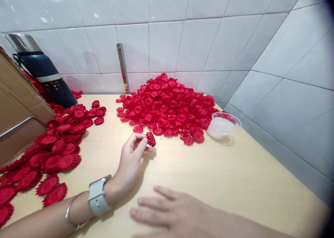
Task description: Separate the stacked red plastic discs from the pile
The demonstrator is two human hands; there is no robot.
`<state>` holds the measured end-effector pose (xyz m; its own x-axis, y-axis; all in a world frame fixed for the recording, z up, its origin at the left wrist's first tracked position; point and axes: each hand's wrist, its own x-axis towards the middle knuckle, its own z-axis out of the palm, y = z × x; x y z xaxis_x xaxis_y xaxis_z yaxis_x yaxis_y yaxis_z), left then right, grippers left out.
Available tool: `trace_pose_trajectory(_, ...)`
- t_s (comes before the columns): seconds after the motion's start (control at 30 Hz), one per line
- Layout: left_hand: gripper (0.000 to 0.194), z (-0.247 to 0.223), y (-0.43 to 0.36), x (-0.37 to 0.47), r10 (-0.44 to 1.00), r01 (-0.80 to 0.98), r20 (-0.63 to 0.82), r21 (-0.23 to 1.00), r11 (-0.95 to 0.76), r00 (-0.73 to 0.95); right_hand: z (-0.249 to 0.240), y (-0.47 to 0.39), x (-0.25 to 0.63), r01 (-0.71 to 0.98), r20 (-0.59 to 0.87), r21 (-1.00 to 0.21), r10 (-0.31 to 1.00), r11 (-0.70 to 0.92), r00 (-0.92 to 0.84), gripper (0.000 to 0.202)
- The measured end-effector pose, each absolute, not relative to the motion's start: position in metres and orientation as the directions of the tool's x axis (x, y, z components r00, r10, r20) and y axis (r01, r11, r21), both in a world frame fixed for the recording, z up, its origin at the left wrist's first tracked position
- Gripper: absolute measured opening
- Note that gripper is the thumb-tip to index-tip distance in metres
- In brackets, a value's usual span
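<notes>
My left hand (132,156), with a pale watch and a silver bangle on its arm, pinches a small red ruffled piece (150,139) between thumb and fingers, just above the table. Nearer to me, my right hand (172,212) hovers or rests over the table with its fingers spread and holds nothing; it is slightly blurred. Behind the left hand rises a large heap of red flower-like pieces (167,106) against the tiled wall. More red pieces (65,140), some larger, lie in a long pile at the left.
A clear plastic cup (221,126) with whitish contents stands at the heap's right edge. At the left are a cardboard box (21,109) and a dark blue bottle (47,71). A metal strip (122,66) leans on the wall behind the pale wooden table (229,175).
</notes>
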<state>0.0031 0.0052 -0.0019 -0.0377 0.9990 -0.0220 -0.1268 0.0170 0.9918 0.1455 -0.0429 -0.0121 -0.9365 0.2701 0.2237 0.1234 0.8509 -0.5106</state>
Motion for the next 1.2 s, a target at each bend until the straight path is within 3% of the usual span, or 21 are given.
trace_pose_trajectory(0.1,0.009,-0.001,0.003,0.003,0.998,-0.11,0.017,0.994,-0.024,-0.058,-0.011,-0.027,0.159,0.351,0.117,-0.506,0.467,0.788,-0.877,0.046)
trace_pose_trajectory(0.17,0.008,-0.001,0.003,0.002,0.996,-0.067,0.056,0.996,-0.06,-0.065,-0.012,-0.018,0.165,0.466,0.125,-0.488,0.588,0.738,-0.799,0.045)
trace_pose_trajectory(0.27,0.008,-0.001,0.002,0.0,0.997,-0.029,0.073,0.997,-0.073,-0.028,-0.016,-0.011,0.169,0.603,0.368,-0.497,0.781,0.624,-0.504,0.035)
trace_pose_trajectory(0.33,0.009,0.0,0.002,0.0,0.998,-0.028,0.06,0.998,-0.059,0.035,-0.017,-0.011,0.169,0.589,0.504,-0.583,0.818,0.56,-0.279,0.025)
trace_pose_trajectory(0.4,0.01,0.001,0.001,0.001,0.993,0.003,0.064,0.998,-0.065,0.098,-0.016,-0.012,0.169,0.525,0.525,-0.663,0.831,0.535,-0.183,0.017)
trace_pose_trajectory(0.63,0.012,0.004,-0.007,0.002,0.944,0.172,0.131,0.967,-0.189,0.302,-0.011,-0.013,0.169,0.47,0.36,-0.729,0.863,0.497,-0.354,0.019)
trace_pose_trajectory(0.97,0.014,0.009,-0.012,0.001,0.86,0.285,0.204,0.886,-0.365,0.467,-0.01,-0.008,0.169,0.301,0.104,-0.927,0.925,0.223,-0.364,0.027)
trace_pose_trajectory(1.1,0.014,0.007,-0.013,0.001,0.864,0.292,0.234,0.875,-0.387,0.445,-0.012,-0.006,0.17,0.292,0.177,-0.918,0.935,0.27,-0.308,0.008)
trace_pose_trajectory(1.2,0.014,0.006,-0.012,0.0,0.886,0.313,0.249,0.869,-0.383,0.391,-0.013,-0.006,0.171,0.329,0.291,-0.863,0.91,0.382,-0.295,0.024)
